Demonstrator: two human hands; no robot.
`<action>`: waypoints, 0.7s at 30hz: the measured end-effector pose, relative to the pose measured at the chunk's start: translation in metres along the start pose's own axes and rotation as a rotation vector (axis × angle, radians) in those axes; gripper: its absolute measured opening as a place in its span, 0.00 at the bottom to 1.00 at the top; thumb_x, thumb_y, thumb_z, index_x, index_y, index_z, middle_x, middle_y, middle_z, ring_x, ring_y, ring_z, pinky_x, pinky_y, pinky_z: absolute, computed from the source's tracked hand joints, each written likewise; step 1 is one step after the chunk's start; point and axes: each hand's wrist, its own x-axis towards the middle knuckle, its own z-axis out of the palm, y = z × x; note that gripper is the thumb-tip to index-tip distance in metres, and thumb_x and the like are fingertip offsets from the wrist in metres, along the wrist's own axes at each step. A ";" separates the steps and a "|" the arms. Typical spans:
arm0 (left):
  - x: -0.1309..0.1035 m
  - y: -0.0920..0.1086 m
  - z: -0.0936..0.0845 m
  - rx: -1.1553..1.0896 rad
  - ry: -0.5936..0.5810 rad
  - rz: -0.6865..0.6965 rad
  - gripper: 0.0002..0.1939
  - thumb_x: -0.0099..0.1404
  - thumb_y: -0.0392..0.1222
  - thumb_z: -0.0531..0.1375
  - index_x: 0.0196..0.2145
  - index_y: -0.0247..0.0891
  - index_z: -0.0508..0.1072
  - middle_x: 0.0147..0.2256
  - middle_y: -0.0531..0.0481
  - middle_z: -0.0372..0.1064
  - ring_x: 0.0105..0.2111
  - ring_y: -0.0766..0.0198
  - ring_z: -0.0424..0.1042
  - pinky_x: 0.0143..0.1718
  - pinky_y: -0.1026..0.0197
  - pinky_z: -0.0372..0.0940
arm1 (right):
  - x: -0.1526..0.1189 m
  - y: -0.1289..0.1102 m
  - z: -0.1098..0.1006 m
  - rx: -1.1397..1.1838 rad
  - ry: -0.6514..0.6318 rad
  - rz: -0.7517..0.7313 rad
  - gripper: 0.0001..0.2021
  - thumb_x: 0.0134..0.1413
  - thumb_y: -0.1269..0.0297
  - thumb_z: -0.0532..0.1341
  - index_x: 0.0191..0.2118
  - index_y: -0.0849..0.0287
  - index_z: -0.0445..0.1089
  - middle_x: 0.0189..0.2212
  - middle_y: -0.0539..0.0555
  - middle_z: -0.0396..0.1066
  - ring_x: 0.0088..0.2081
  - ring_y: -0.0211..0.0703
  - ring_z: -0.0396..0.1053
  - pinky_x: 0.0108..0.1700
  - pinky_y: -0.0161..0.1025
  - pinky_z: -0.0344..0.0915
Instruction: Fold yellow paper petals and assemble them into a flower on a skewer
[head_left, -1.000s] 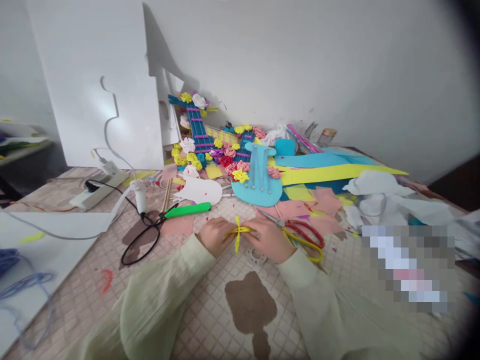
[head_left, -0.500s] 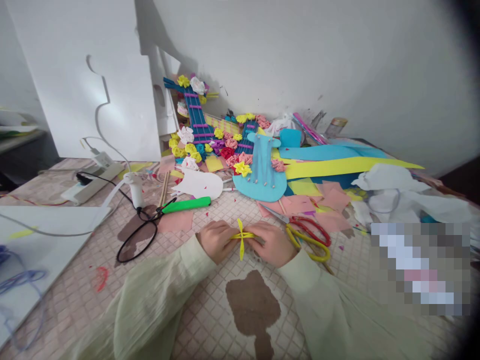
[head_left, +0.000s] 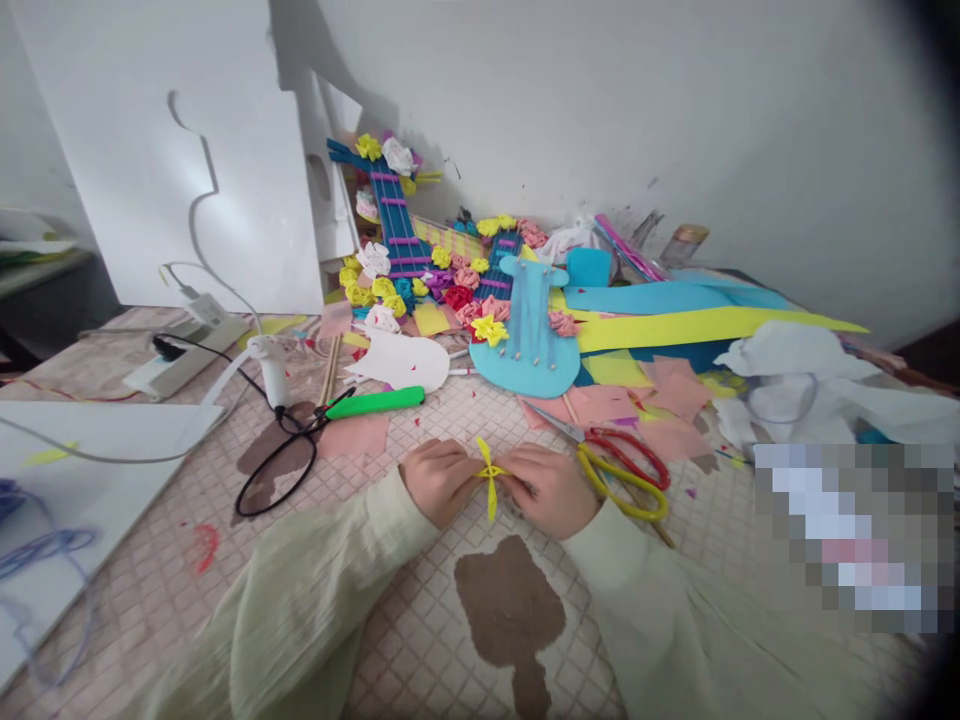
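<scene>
A small yellow paper piece (head_left: 490,472), with narrow pointed arms like a cross, is held up between both hands above the table. My left hand (head_left: 441,482) pinches its left arm, and my right hand (head_left: 551,488) pinches the right one. The other two arms stick out freely, one away from me and one towards me. Just right of my right hand lie scissors (head_left: 626,470) with red and yellow handles. A light blue instrument-shaped cutout (head_left: 529,362) with strings and a yellow flower lies beyond my hands.
A green tool (head_left: 382,402) and a white glue gun (head_left: 271,372) with black cable lie left of centre. A white power strip (head_left: 176,360) is at the left. Paper flowers, dark blue string instruments (head_left: 394,225), yellow strips (head_left: 697,325) and pink scraps fill the back.
The arms of the yellow piece between my fingers look slimmer and slightly tilted. Both hands keep their pinch, and the whole view has shifted a little.
</scene>
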 end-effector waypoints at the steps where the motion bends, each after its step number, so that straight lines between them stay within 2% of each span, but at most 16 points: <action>1: 0.000 0.000 0.000 -0.004 0.000 0.007 0.08 0.60 0.36 0.52 0.28 0.35 0.70 0.21 0.51 0.70 0.25 0.66 0.69 0.25 0.64 0.59 | 0.000 0.000 0.001 0.000 0.003 -0.009 0.08 0.51 0.72 0.53 0.30 0.64 0.70 0.26 0.55 0.72 0.28 0.40 0.66 0.31 0.37 0.64; 6: -0.001 -0.001 0.002 -0.007 0.036 0.044 0.09 0.59 0.36 0.51 0.27 0.36 0.70 0.19 0.53 0.70 0.24 0.65 0.69 0.24 0.63 0.58 | -0.002 0.002 0.004 0.004 -0.026 -0.028 0.09 0.50 0.73 0.53 0.30 0.64 0.71 0.24 0.55 0.72 0.28 0.41 0.66 0.31 0.37 0.64; 9: -0.001 -0.003 0.002 0.001 0.009 0.012 0.09 0.60 0.36 0.51 0.27 0.36 0.70 0.20 0.52 0.70 0.25 0.65 0.69 0.25 0.63 0.60 | -0.002 0.002 0.004 0.020 -0.045 0.018 0.10 0.51 0.73 0.52 0.30 0.62 0.71 0.25 0.55 0.72 0.29 0.41 0.67 0.33 0.38 0.65; 13: 0.000 -0.007 0.000 0.019 -0.075 -0.114 0.08 0.59 0.38 0.52 0.30 0.36 0.71 0.23 0.50 0.72 0.27 0.64 0.69 0.28 0.62 0.63 | 0.000 0.001 0.003 0.054 -0.025 0.141 0.09 0.51 0.71 0.53 0.36 0.59 0.70 0.31 0.55 0.72 0.34 0.41 0.68 0.37 0.39 0.66; 16: 0.000 -0.010 0.000 0.046 -0.126 -0.250 0.08 0.55 0.38 0.54 0.33 0.35 0.71 0.27 0.47 0.72 0.29 0.61 0.69 0.31 0.59 0.65 | 0.000 0.001 0.001 0.034 0.037 0.198 0.15 0.50 0.68 0.56 0.46 0.58 0.64 0.39 0.56 0.70 0.41 0.44 0.66 0.44 0.42 0.64; 18: -0.002 -0.014 0.000 0.065 -0.148 -0.345 0.12 0.52 0.40 0.57 0.36 0.34 0.70 0.32 0.44 0.72 0.33 0.57 0.70 0.35 0.55 0.65 | 0.000 0.002 -0.001 -0.015 0.085 0.222 0.20 0.48 0.67 0.56 0.50 0.59 0.61 0.42 0.58 0.68 0.45 0.46 0.64 0.47 0.45 0.62; 21: -0.004 -0.021 -0.001 0.064 -0.142 -0.426 0.21 0.49 0.45 0.60 0.40 0.33 0.68 0.40 0.40 0.70 0.40 0.53 0.68 0.41 0.50 0.63 | -0.001 0.005 -0.002 -0.052 0.130 0.233 0.17 0.48 0.68 0.56 0.47 0.62 0.63 0.42 0.59 0.67 0.45 0.47 0.62 0.48 0.45 0.60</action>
